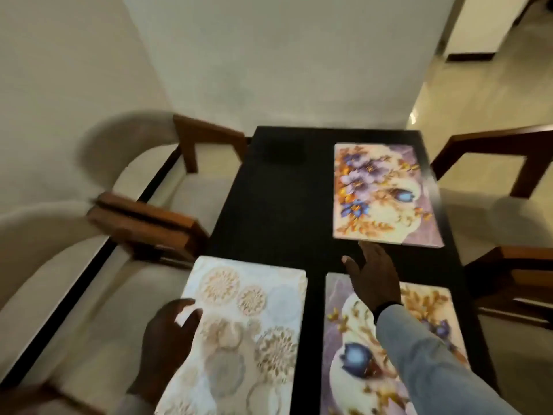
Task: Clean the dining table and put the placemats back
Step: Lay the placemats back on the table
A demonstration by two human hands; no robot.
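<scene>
A black dining table (278, 205) carries three placemats. A purple floral placemat (386, 193) lies at the far right. A second purple floral placemat (353, 354) lies at the near right. A beige placemat with round gold flowers (248, 333) is at the near left, its left edge over the table's side. My left hand (167, 330) grips that beige placemat's left edge, thumb on top. My right hand (374, 277) reaches forward with straight fingers above the gap between the two purple mats, fingertips at the far mat's near edge.
Two cream upholstered chairs with wooden arms (149, 217) stand along the table's left side. Two more wooden chairs (508, 163) stand on the right. A pale wall (269, 70) is behind the table, and tiled floor (478, 94) opens at the far right.
</scene>
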